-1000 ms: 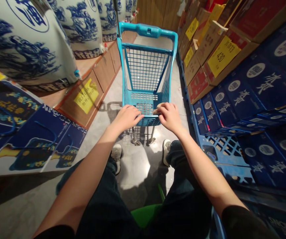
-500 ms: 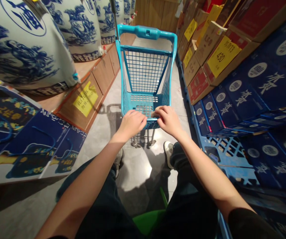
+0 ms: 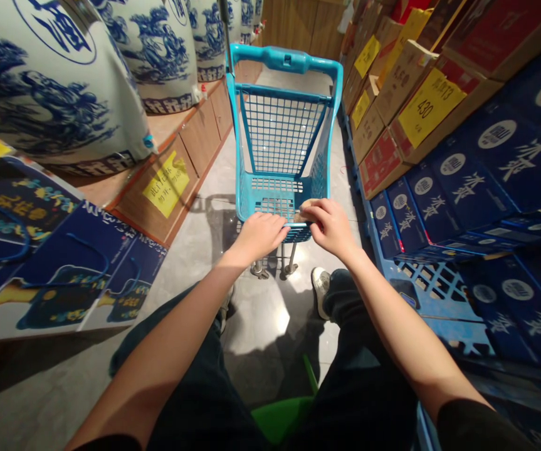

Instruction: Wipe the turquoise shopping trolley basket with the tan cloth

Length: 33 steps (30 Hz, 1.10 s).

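A blue plastic shopping cart [image 3: 274,182] with a grid-like basket stands in front of me, its handle at the far end. My left hand [image 3: 261,237] rests over the near rim of the basket, its fingers together and curled over the edge. At the right part of that rim is my right hand [image 3: 330,230], its fingers bent round a small beige thing [image 3: 304,212] that is mostly hidden. Nothing else shows inside the basket.
Large blue-and-white jars [image 3: 47,94] line a wooden ledge [image 3: 138,210] on the left, above blue gift boxes [image 3: 63,269]. Blue cartons [image 3: 472,178] and brown cartons [image 3: 404,78] are stacked on the right by a blue pallet [image 3: 439,300]. A green seat [image 3: 282,416] is beneath me.
The cart and both hands sit slightly farther right in the view, as do the surrounding shelves. My left hand's fingers lie a little flatter on the rim.
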Available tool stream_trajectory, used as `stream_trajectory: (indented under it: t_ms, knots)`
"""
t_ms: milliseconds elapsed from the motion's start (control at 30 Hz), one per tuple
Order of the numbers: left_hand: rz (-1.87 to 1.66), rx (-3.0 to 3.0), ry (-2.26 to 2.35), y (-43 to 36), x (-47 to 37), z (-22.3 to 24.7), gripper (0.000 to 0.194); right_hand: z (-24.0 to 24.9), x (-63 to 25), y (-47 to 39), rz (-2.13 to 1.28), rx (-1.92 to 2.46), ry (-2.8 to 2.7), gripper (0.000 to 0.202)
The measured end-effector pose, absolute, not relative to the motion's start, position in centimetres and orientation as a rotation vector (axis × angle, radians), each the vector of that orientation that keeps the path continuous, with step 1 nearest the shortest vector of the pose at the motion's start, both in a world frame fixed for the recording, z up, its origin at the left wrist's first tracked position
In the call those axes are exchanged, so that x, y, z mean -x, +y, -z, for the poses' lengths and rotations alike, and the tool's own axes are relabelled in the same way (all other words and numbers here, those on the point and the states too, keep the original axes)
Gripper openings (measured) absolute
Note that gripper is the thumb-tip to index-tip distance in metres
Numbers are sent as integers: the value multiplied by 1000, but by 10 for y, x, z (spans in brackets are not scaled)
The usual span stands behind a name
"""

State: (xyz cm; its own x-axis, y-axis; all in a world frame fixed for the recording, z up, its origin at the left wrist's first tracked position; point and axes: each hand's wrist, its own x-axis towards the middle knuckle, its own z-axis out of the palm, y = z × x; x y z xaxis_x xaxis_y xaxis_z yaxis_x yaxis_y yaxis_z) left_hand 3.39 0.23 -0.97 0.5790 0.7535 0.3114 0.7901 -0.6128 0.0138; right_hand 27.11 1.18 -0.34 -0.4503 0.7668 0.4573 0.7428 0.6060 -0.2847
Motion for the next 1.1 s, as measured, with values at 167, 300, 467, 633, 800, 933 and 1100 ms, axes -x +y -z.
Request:
stream_trajectory:
  t_ms: [167,300,467,633,800,933,1100]
  knots:
    - [419,2652,-1318,0,-34,9,37,15,-253,1,-104,1118,-2297,51]
    - [428,2660,-1330,0,-31,7,35,14,-263,8,-23,1022,-2348,49]
    - [361,2671,-1362,-1,-35,2,33,18,-273,12,99,1021,-2278,46]
    - [301,2656,-1438,-4,-36,-2,32,29,-261,4,85,952,-2288,46]
    - [366,2673,-1453,-3,-30,1,29,25,-268,12,117,833,-2327,45]
    - [371,2670,-1463,-1,-31,2,30,19,-282,24,87,951,-2295,42]
    - [347,2669,-1472,-2,-35,0,28,22,-272,15,58,955,-2293,39]
